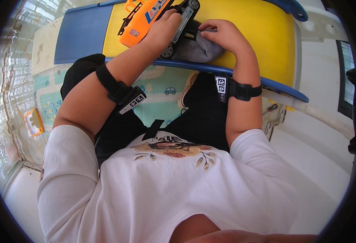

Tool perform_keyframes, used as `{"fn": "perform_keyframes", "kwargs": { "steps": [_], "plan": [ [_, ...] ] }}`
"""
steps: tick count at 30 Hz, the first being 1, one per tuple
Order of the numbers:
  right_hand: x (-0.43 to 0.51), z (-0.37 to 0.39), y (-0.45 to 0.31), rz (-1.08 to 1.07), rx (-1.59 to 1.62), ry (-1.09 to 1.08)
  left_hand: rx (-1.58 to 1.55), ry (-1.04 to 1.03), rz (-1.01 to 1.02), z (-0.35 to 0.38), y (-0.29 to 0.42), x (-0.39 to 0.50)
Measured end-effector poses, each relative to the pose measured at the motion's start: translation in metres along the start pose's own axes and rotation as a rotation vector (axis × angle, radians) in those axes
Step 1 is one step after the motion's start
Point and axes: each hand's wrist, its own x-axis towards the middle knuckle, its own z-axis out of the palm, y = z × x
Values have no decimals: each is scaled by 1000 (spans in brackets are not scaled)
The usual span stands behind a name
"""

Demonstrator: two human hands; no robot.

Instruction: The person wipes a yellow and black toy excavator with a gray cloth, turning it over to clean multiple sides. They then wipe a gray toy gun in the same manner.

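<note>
An orange toy construction vehicle [144, 22] lies tipped on its side, its black wheeled undercarriage [167, 51] turned to the right. My left hand [166, 30] grips it between the orange body and the undercarriage. Against the underside is a bunched grey cloth [208, 48], resting on the yellow plastic surface [266, 39]. My right hand [225, 33] pinches the top of the cloth between thumb and fingers. Part of the cloth is hidden behind the toy's wheels.
A blue rim [196, 65] runs along the near side of the yellow surface, with a blue panel [80, 33] to its left. Below, my legs straddle a patterned play mat [159, 91]. A small orange-framed toy board [34, 122] lies at the left.
</note>
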Motion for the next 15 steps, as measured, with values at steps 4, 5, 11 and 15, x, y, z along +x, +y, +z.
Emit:
{"fn": "perform_keyframes", "kwargs": {
  "steps": [4, 5, 11, 15],
  "plan": [
    [-5, 10, -7, -145, 41, -87, 73, -6, 31, 0, 0, -1],
    [-4, 13, -8, -159, 48, -98, 82, -11, 41, 1, 1, 1],
    [7, 32, -5, -129, 144, -104, 28, -92, -90, 6, 12, 11],
    [11, 42, -3, -23, 170, -61, 59, -94, -105, 5, 16, 11]
  ]
}}
